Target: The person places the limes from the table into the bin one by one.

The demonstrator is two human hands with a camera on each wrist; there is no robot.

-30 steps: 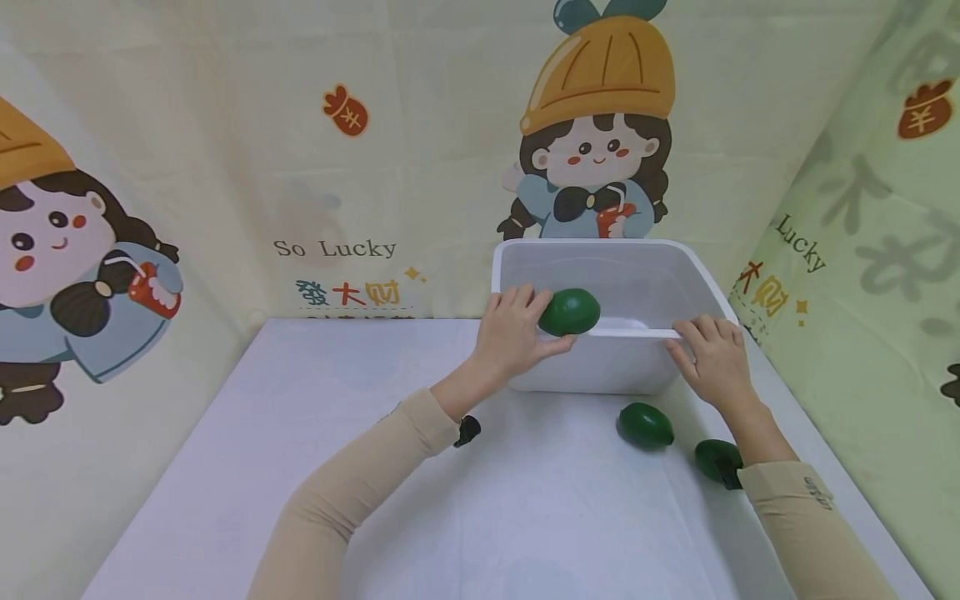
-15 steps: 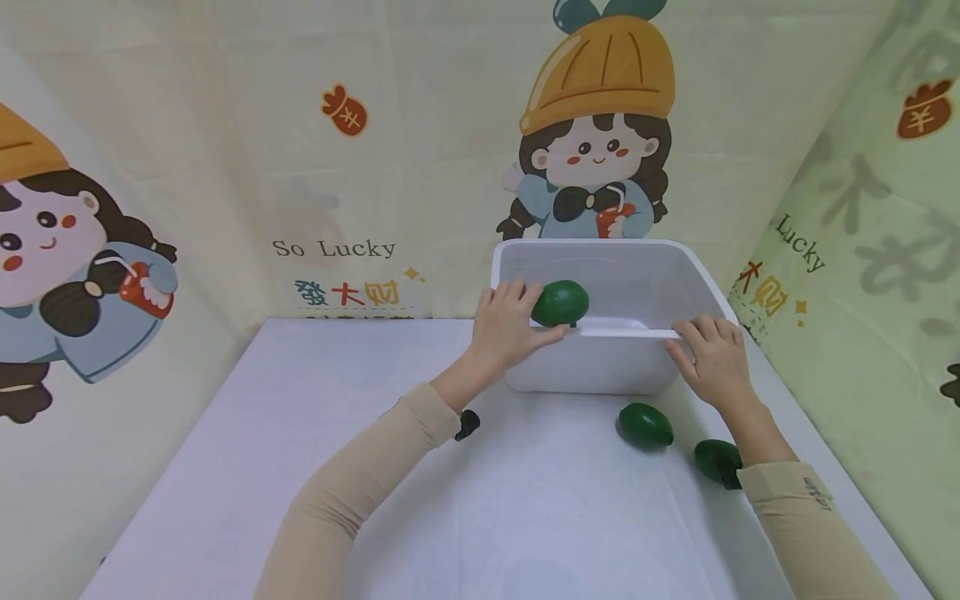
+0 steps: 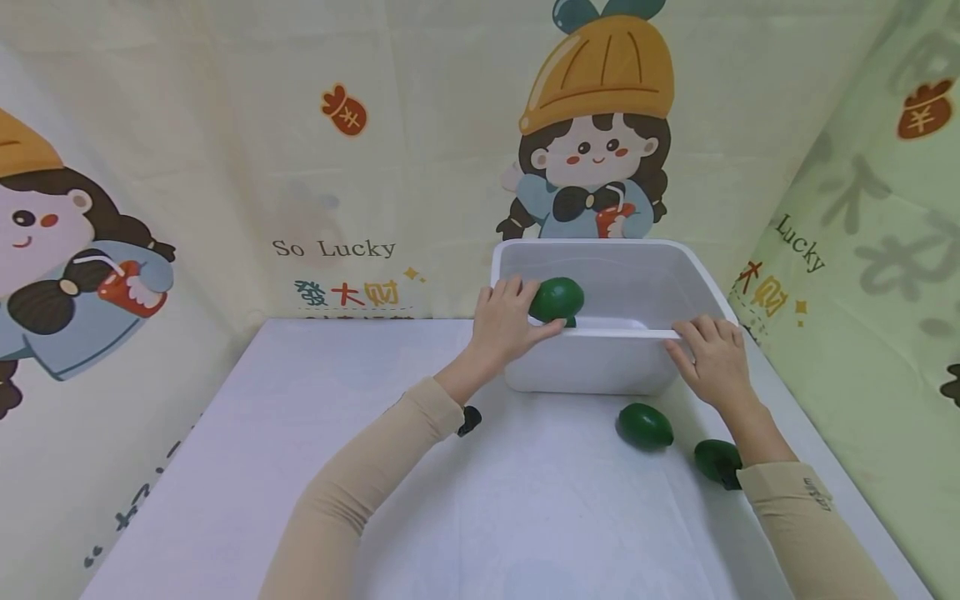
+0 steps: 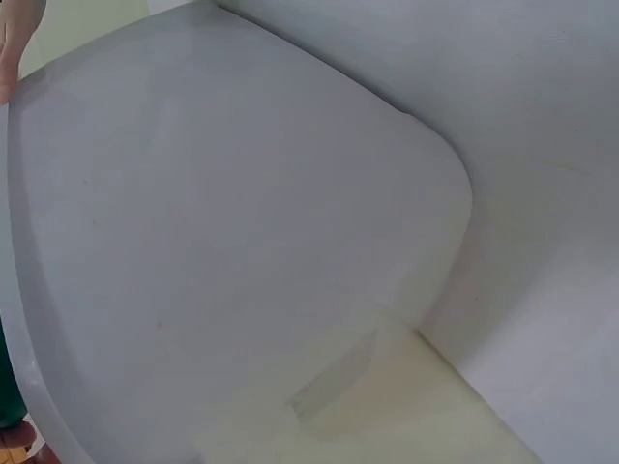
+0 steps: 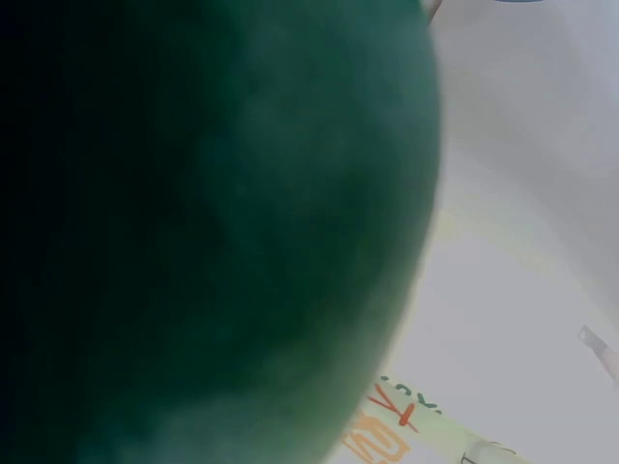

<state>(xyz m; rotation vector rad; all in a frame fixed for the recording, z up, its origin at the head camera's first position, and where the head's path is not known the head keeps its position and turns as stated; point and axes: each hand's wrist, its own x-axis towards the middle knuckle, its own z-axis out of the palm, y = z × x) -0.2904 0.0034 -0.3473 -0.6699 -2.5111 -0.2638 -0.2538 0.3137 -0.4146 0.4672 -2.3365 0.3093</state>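
Note:
My left hand holds a dark green lime at the left front of a white plastic bin. Its thumb lies along the front rim, and the lime shows beyond it, inside the bin's outline. A second bit of green shows just under the lime, mostly hidden by the thumb and rim. In the left wrist view, the bin's outer wall fills most of the picture, with a sliver of lime at the lower left. My right hand grips the front rim near its right corner, fingers over the edge, thumb outside.
A green lime lies on the white tabletop in front of the bin. Another lime lies beside the right wrist and looms large in the right wrist view. Printed cloth stands behind the table and along both sides.
The lime in my left hand has moved slightly left and back, deeper over the bin. The left hand has shifted a little left with it. My right hand stays on the rim.

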